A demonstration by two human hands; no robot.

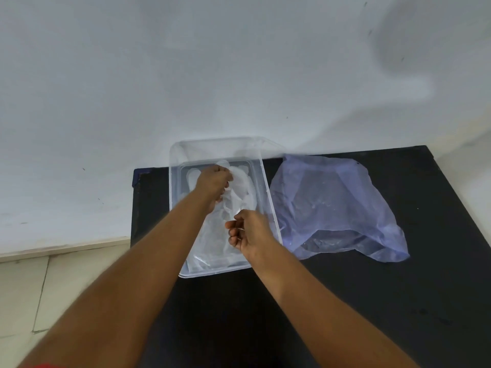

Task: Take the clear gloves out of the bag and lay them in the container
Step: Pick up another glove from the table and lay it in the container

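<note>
Black table [345,301]: one container [268,197], one bag [332,203]; both hands' grips, left hand [214,183], right hand [248,231], pinch clear gloves [243,187].

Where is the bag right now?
In the head view the bag lies crumpled on the black table, right of the clear container and touching its right edge; neither hand is on it.

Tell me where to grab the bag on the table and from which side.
Pinch the bag at its near edge, coming from above on the side closest to you. It lies flat and crumpled on the black table right of the container, and that edge looks like the loose open mouth, so the thin film should lift easily.
</note>
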